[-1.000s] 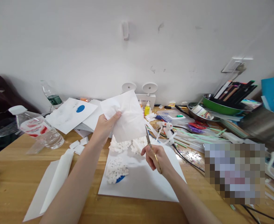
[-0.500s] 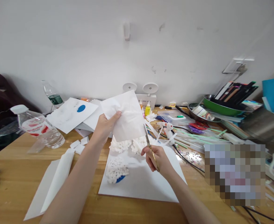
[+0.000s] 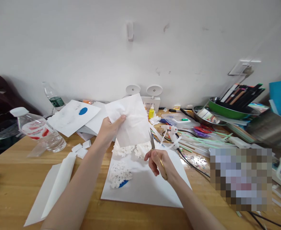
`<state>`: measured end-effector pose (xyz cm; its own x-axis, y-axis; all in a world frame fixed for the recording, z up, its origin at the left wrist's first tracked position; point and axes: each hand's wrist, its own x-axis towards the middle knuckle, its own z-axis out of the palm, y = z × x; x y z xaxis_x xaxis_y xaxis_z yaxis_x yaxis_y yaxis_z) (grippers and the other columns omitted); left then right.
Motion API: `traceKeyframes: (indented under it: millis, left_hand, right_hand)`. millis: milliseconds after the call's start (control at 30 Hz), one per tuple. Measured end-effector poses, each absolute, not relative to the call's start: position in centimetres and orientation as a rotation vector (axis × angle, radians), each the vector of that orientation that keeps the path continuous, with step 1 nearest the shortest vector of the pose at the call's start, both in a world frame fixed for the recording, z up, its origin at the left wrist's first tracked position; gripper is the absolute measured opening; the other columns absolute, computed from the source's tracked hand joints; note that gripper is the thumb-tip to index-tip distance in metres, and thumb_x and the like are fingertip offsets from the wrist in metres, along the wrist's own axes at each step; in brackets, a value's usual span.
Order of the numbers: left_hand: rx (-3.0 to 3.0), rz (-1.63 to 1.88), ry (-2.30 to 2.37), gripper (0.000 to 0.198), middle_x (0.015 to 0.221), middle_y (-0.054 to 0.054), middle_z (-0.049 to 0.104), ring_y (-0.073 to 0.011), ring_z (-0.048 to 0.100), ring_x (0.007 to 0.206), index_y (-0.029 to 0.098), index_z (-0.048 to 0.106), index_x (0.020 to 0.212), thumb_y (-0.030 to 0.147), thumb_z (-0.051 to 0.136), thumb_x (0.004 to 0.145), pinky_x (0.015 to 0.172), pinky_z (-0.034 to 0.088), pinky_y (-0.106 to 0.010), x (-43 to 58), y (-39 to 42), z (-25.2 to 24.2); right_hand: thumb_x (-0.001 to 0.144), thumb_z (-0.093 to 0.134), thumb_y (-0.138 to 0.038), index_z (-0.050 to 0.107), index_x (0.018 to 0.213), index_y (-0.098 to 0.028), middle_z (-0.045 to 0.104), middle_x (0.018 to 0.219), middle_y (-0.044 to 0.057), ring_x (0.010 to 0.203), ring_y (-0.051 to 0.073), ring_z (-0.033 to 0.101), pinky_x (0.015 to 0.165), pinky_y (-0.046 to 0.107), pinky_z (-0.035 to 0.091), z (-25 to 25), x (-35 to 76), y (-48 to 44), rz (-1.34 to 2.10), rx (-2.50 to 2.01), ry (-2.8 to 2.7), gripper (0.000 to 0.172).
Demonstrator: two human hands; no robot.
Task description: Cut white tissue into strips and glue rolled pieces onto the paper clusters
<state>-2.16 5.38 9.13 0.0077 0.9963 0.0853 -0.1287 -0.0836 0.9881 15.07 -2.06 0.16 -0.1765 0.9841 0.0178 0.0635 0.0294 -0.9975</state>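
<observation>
My left hand (image 3: 111, 127) pinches a thin white paper sheet (image 3: 133, 127) between thumb and fingers, holding it up over the table. In my right hand (image 3: 160, 163) is a pair of gold-handled scissors (image 3: 152, 142), blades pointing up beside the sheet's lower right corner. Below lies a larger white sheet (image 3: 152, 188) with crumbly white textured clumps (image 3: 120, 174) on it. A bit of blue (image 3: 123, 183) shows at the edge of the nearest clump. The raised paper partly hides the clumps behind it.
Two plastic bottles stand left, the nearer with a red-and-white label (image 3: 36, 129). Folded white paper (image 3: 56, 188) lies before it. At right are a glue gun (image 3: 171, 131), its cord, plastic strips (image 3: 193, 143) and a green bowl (image 3: 226, 107) of markers. A wall closes off the back.
The paper in my left hand has shifted slightly right. The scissors have turned a little in my right hand, whose fingers have loosened around the handles.
</observation>
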Motion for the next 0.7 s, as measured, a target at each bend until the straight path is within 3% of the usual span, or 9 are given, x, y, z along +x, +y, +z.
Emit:
traceKeyframes:
  millis: [367, 700]
  left_hand:
    - [1.214, 1.177, 1.101, 0.036, 0.093, -0.009, 0.069, -0.0245, 0.064, 0.084, 0.013, 0.065, 0.09, 0.035, 0.069, 0.063, 0.074, 0.052, -0.032, -0.9, 4.4, 9.5]
    - [1.29, 1.139, 1.051, 0.037, 0.097, -0.008, 0.068, -0.0249, 0.062, 0.093, 0.015, 0.064, 0.094, 0.038, 0.067, 0.066, 0.075, 0.051, -0.031, -1.2, 4.9, 8.6]
  right_hand:
    - [0.077, 0.033, -0.066, 0.046, 0.051, -0.017, 0.037, 0.032, -0.004, 0.03, 0.007, 0.032, 0.033, 0.02, 0.024, -0.3, 15.4, -1.8, 1.264, -1.082, -1.386, 0.057]
    - [0.075, 0.034, -0.068, 0.044, 0.046, -0.02, 0.032, 0.029, -0.004, 0.036, 0.01, 0.038, 0.045, 0.024, 0.035, 0.7, 15.4, -2.0, 1.205, -1.102, -1.387, 0.057]
